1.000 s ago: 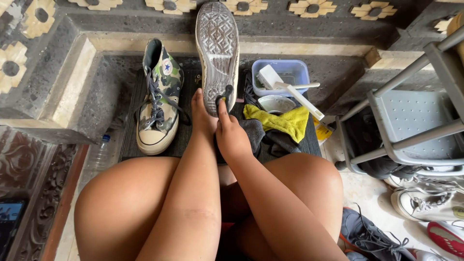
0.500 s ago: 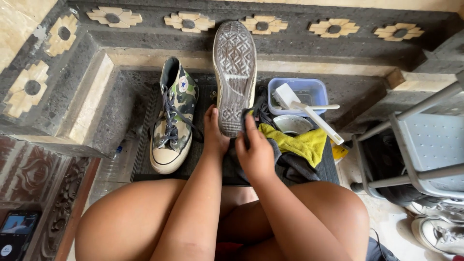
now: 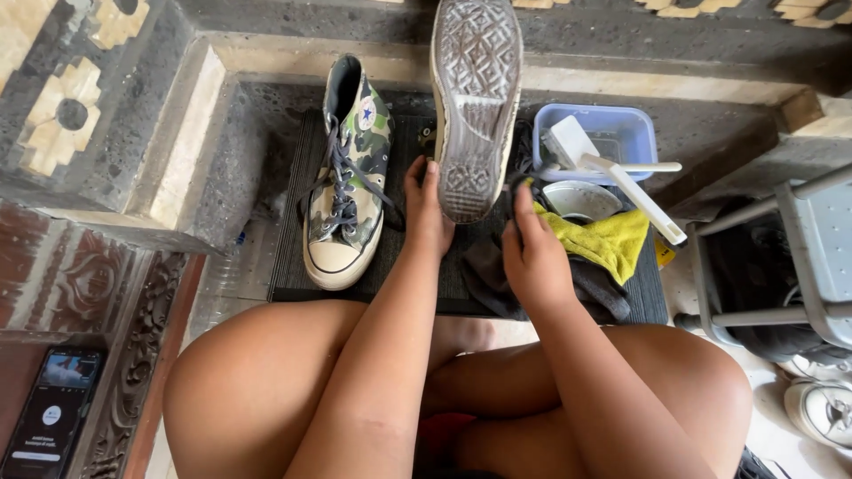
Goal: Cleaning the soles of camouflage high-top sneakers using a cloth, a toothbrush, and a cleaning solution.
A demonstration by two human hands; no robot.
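Note:
My left hand [image 3: 428,208] grips the heel end of an upturned sneaker [image 3: 475,98], whose dirty grey sole faces me. To its right, my right hand [image 3: 532,257] rests beside the heel, fingers curled over a dark grey cloth [image 3: 488,279]. A matching camouflage high-top sneaker [image 3: 348,177] stands upright on the black ribbed mat [image 3: 288,248], just left of my left hand. My bare knees fill the bottom of the view.
A blue plastic tub [image 3: 621,133] holds a white brush [image 3: 612,173] beside a small white bowl [image 3: 581,200] and a yellow cloth [image 3: 612,239]. A grey metal rack [image 3: 799,257] stands right. A phone [image 3: 49,412] lies bottom left. Stone ledges surround the mat.
The view has shifted closer and left. My left hand stays on the upturned sneaker's heel; my right hand has drawn back to the dark cloth on its right.

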